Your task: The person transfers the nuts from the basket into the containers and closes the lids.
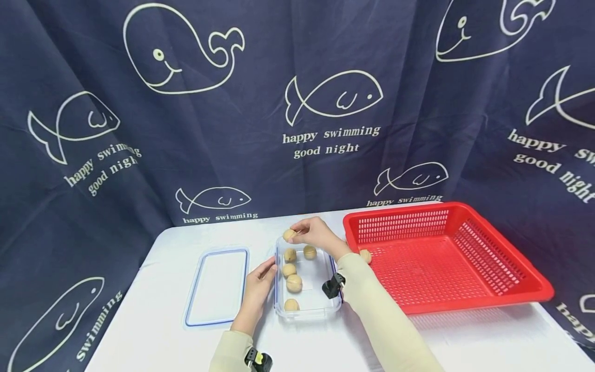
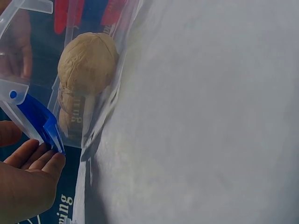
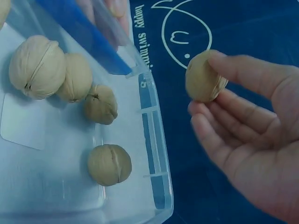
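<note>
A clear plastic food container (image 1: 310, 314) with blue latches stands on the table, several walnuts (image 1: 294, 283) lying inside it, most of them along its left side. Just past the container's far end, my right hand (image 1: 317, 232) pinches one walnut (image 3: 204, 77) between thumb and fingers. The right wrist view has this walnut beyond the rim, outside the box. My left hand (image 1: 258, 287) is at the container's left wall, its fingertips touching the lowered blue latch (image 2: 44, 122). Through the clear wall, walnuts (image 2: 88, 63) show in the left wrist view.
Left of the container, its clear lid (image 1: 217, 287) with a blue seal lies flat on the white table (image 1: 153, 310). A large red plastic basket (image 1: 446, 305) stands to the right, with a walnut (image 1: 365, 256) near its left wall. Behind hangs a dark blue printed curtain (image 1: 260, 129).
</note>
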{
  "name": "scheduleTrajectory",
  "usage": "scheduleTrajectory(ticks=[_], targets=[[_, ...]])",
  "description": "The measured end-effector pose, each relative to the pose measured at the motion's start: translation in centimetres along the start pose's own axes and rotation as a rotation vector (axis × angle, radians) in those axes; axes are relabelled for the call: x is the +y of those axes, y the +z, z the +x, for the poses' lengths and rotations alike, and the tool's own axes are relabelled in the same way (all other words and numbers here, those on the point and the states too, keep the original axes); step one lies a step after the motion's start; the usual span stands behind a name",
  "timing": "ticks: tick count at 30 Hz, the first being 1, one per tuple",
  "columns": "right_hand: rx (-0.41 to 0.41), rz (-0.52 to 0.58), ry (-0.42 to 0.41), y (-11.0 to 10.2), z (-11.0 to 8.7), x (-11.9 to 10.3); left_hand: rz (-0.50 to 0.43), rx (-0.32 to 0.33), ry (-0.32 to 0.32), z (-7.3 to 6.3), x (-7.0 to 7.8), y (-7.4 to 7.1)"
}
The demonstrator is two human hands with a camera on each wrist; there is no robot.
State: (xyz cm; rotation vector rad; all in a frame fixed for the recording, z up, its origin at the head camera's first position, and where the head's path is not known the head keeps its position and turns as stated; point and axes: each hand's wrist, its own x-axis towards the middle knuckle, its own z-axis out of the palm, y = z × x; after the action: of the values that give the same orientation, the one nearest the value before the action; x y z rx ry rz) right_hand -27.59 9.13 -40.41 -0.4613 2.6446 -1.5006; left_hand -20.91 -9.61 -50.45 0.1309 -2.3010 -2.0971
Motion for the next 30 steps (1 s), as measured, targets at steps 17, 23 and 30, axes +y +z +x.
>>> scheduleTrajectory(ticks=[17,23,30], targets=[[0.149,-0.085,0.309,2.7,-0.4,0.6,-0.005,-0.003,-0.004,0.0,0.2,0.1],[0.145,-0.16,0.364,2.8,-0.6,0.7,-0.004,-0.007,-0.008,-0.1,0.3,0.1],[0.127,-0.169,0.406,2.7,-0.6,0.9,-0.006,0.0,-0.004,-0.1,0.3,0.1]])
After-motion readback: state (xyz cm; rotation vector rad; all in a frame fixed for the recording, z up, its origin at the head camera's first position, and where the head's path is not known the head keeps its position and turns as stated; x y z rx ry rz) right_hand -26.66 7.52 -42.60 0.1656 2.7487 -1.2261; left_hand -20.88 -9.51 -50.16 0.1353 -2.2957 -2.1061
